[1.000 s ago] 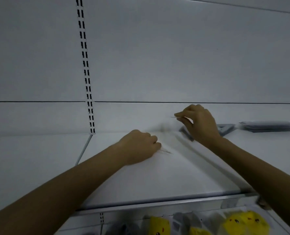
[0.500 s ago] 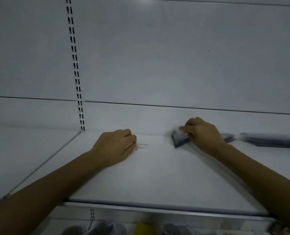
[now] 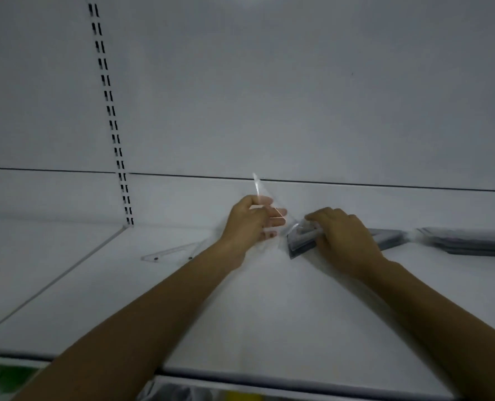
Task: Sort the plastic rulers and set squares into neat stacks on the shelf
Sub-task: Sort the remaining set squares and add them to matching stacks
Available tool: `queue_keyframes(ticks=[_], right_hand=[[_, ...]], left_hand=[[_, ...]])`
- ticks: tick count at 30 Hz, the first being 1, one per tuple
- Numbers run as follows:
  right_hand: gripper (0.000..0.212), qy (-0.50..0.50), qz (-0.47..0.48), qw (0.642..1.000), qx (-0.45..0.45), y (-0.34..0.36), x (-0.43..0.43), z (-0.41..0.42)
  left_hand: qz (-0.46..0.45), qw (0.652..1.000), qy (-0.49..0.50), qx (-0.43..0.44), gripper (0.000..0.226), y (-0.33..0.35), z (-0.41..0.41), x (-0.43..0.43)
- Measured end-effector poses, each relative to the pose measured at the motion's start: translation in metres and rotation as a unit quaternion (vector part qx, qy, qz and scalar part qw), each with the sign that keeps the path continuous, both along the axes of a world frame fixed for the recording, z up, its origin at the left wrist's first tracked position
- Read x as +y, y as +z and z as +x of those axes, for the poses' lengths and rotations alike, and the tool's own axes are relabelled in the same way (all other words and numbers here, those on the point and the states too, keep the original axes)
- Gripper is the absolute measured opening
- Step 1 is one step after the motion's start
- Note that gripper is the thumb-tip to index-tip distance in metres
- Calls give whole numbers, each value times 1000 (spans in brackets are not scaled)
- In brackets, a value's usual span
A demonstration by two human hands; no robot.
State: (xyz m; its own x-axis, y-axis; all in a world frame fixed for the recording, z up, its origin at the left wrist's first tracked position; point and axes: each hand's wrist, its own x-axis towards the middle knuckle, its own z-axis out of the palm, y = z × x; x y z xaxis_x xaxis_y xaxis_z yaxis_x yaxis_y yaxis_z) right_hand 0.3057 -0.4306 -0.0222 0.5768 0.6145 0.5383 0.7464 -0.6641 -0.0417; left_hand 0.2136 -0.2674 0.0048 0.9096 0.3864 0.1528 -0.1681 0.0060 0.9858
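My left hand holds a clear plastic set square tilted up off the white shelf, one corner pointing at the back wall. Just to its right, my right hand rests on a grey stack of set squares and grips its near corner. Another clear set square lies flat on the shelf to the left of my left hand. A second grey stack of rulers lies at the far right of the shelf.
The white back wall carries a slotted upright on the left. A seam divides this shelf from the board to its left. Blurred goods show below the front edge.
My left hand has moved right and lifted the clear set square off the shelf, up toward the grey stack. My right hand stays on that stack. The camera shifted slightly.
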Motion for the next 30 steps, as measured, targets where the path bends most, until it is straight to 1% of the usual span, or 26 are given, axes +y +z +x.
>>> queue_keyframes(ticks=[1,2,3,4,6,7,8,9,10,11,12,13,14,15,16,17,18,21,22,23,25,27,28,29,30], right_hand=[[35,15,74,997,27,1,0,-2],[31,31,150,986,59,3,2,-7],[28,41,210,973,82,4,5,-11],[26,47,249,964,81,5,7,-15],[28,65,265,962,11,9,11,-23],[33,75,244,967,-29,10,13,-26],[39,90,223,969,-55,9,15,-27],[44,113,223,968,-38,8,18,-30],[46,132,249,959,25,8,21,-33],[44,150,291,939,106,10,24,-37],[41,166,333,911,177,12,25,-37],[37,177,365,886,225,14,25,-37],[36,181,378,873,249,15,23,-36],[33,189,379,867,263,16,21,-35],[27,197,375,865,269,16,19,-36],[20,204,374,861,276,17,19,-37],[14,209,380,854,288,18,18,-38],[12,194,443,809,335,25,16,-38],[13,176,461,799,344,29,14,-36],[14,152,471,795,351,33,11,-34],[18,107,478,788,373,42,2,-29],[22,74,502,767,393,56,-15,-20],[23,56,526,753,390,65,-26,-12],[24,34,548,747,376,71,-39,-5],[26,6,560,750,353,74,-51,3]], left_hand=[[-12,1000,-4,4,8,-3,2,-2],[-19,1000,-4,-12,11,-7,4,-1],[-25,999,-3,-31,12,-9,3,-1],[-45,998,-3,-52,13,-10,2,-3],[-90,993,1,-74,20,-9,2,-3],[-85,993,10,-84,19,-7,0,-4],[-34,993,28,-112,13,-8,-1,-5],[92,981,67,-158,8,-10,0,-3],[261,935,116,-208,8,-12,1,0],[414,864,150,-246,15,-16,3,3],[521,790,176,-273,21,-18,6,8],[575,741,192,-290,24,-18,8,12],[605,709,202,-301,22,-18,9,16],[629,686,205,-305,21,-19,10,20],[645,676,198,-297,22,-20,10,21],[652,676,188,-287,23,-22,9,22],[651,683,182,-276,26,-24,9,23],[615,738,166,-223,32,-25,10,20],[610,745,163,-215,32,-23,10,19],[617,740,161,-212,31,-20,11,17],[655,711,149,-208,32,-16,10,11],[688,685,132,-202,39,-12,9,3],[696,683,119,-189,43,-9,9,-4],[696,689,103,-172,46,-7,10,-12],[689,704,85,-153,48,-5,13,-20]])
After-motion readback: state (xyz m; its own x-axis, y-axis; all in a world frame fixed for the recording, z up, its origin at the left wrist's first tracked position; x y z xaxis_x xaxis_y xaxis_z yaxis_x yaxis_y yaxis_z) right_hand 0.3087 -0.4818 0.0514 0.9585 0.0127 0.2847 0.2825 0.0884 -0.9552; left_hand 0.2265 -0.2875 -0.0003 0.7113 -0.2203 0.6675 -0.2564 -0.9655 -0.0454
